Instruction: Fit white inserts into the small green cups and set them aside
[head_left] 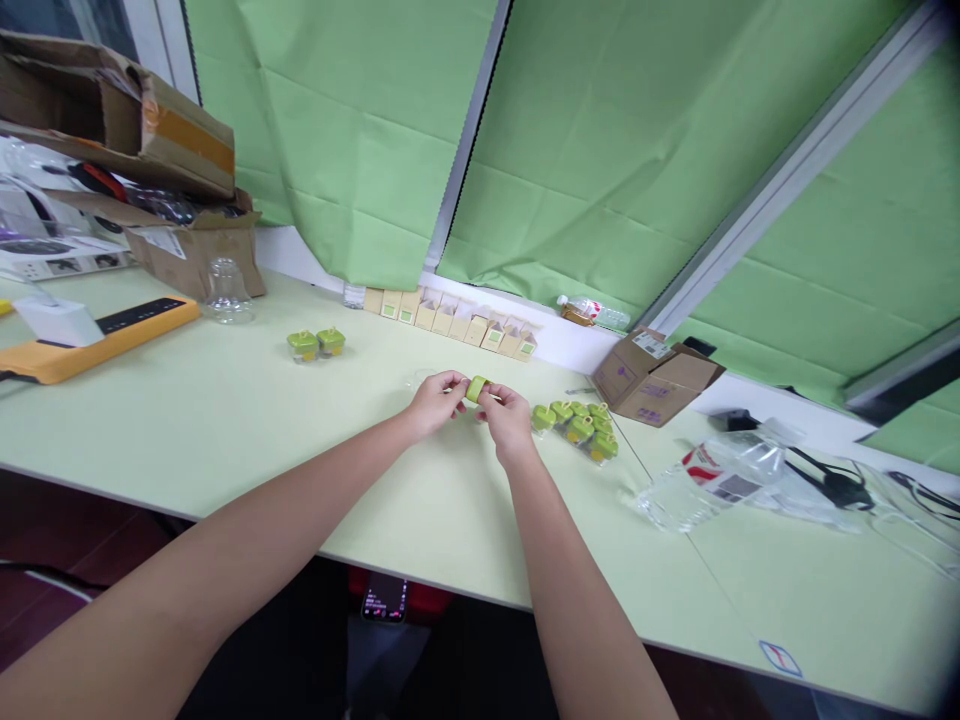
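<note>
Head view: left hand [436, 404] and right hand [509, 418], nearly closed, pinch a green lid [476, 388] toward the bench's [210, 430] far edge, handling seemingly needing steadiness

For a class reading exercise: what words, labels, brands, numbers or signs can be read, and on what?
No text is legible.
Large bottle, small bottle: labels blurred.
Right carton, left carton: print blurred.
Phone: screen text too small.
Small boxes: labels too small.
Table sticker: red mark unclear.

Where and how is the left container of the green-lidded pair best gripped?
Probably by the near and far edges of its green lid, pinched from above: the left container stands lid-up, and its neighbour sits close on the right.
</note>
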